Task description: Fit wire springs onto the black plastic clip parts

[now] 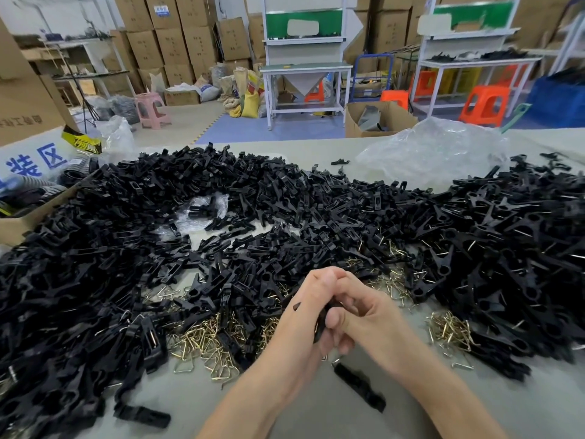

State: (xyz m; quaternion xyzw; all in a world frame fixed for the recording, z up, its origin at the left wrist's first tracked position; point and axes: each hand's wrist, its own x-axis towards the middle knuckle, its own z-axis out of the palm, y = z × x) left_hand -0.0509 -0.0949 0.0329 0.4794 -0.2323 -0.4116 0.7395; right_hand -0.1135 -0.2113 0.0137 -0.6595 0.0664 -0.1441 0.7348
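Note:
My left hand (300, 315) and my right hand (364, 312) are pressed together over the table's near middle, both gripping one black plastic clip part (321, 323) between them; most of it is hidden by the fingers. A big heap of black clip parts (158, 248) covers the table from left to right. Loose brass-coloured wire springs (202, 343) lie just left of my hands, and more wire springs (449, 331) lie to the right. A single black clip (359, 386) lies on the table right below my hands.
The grey table (316, 416) shows bare in front of me. A crumpled clear plastic bag (433, 153) lies at the back right, a cardboard box (19, 217) at the left edge. Beyond stand workbenches, stacked cartons and orange stools.

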